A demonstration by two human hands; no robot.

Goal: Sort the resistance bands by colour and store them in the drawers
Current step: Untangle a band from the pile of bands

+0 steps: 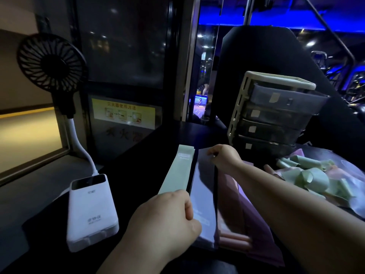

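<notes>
Purple-grey band [203, 194] lying long axis near-to-far on the tabletop [138, 165], just right of the green band [175, 175]. Pinching its near end, left hand [164, 220]; pinching its far end, right hand [223, 157], arm outstretched. Drawers [272, 115] standing far right, nearer that right hand.

Green band [175, 173]: smooth, matt rubbery sheet; dark band [203, 194]: faint sheen. Power bank [91, 212]: glossy white plastic; drawers [276, 115]: translucent plastic.
</notes>
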